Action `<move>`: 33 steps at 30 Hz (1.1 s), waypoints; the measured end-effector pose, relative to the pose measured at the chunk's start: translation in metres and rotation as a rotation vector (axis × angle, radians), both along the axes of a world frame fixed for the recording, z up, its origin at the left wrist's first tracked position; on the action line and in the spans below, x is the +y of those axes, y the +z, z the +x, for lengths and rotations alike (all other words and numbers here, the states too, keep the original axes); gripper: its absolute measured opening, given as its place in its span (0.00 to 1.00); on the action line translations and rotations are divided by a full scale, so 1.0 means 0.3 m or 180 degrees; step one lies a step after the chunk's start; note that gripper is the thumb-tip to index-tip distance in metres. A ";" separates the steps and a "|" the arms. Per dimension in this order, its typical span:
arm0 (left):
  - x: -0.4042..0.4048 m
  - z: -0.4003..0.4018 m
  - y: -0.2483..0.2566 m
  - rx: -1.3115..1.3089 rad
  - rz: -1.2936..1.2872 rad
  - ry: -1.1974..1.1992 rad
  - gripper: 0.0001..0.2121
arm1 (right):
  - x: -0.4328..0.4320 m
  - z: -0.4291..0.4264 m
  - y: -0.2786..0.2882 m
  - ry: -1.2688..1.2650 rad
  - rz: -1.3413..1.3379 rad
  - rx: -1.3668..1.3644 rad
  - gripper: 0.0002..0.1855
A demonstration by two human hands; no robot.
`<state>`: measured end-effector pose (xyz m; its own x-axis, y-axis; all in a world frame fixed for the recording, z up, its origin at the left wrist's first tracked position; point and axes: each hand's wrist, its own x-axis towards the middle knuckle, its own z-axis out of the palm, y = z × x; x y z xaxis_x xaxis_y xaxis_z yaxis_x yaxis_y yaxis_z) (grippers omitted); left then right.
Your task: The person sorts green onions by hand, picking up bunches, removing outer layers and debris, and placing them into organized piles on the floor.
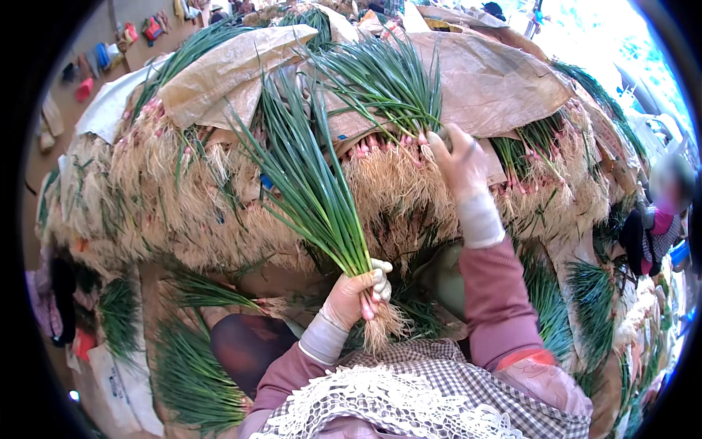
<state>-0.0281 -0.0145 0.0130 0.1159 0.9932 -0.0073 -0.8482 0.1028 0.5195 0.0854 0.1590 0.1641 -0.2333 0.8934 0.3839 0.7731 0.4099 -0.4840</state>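
Observation:
My left hand (359, 288), gloved, is closed around a bunch of green onions (329, 219) just above their pink bulbs; the roots hang below the fist and the long leaves point up and left. My right hand (458, 159), also gloved, reaches up to the pile, its fingertips beside the bulbs of another bunch of green onions (395, 90) lying on top. Its fingers are bent, and whether they grip a stalk I cannot tell. Pale roots (400, 175) hang thickly along the near face of the pile.
Woven plastic sacks (482, 82) cover parts of the heap. Loose green onions (200, 373) lie on the ground at the lower left, more bunches (589, 307) at the lower right. A person (652, 230) is at the right edge. My knee (252, 348) is below the heap.

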 end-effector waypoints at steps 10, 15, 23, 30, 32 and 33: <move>0.017 -0.052 0.021 0.0099 -0.0361 0.0825 0.06 | 0.296 0.112 0.049 0.1682 -0.1892 0.3286 0.11; 0.002 -0.050 0.049 -0.0009 -0.0199 0.0957 0.05 | 0.043 0.101 -0.019 0.1530 -0.1524 0.2837 0.12; 0.000 -0.045 0.102 0.0243 -0.0098 0.1048 0.07 | -0.083 0.221 -0.118 0.1233 -0.1006 0.3279 0.09; 0.022 -0.037 0.043 0.0407 -0.0041 0.1038 0.08 | -0.275 0.105 -0.314 0.1590 -0.0122 0.1142 0.06; 0.017 -0.032 0.060 0.0512 -0.0271 0.0827 0.06 | -0.316 0.073 -0.379 0.2406 0.0090 0.0531 0.12; 0.024 -0.029 0.028 0.0479 -0.0155 0.0726 0.06 | -0.318 0.067 -0.410 0.2754 0.0181 0.0069 0.15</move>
<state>-0.0367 -0.0072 0.0213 -0.1168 0.9916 -0.0559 -0.7660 -0.0541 0.6406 0.1056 0.0636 0.0409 -0.8142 0.3847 0.4349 0.1693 0.8738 -0.4559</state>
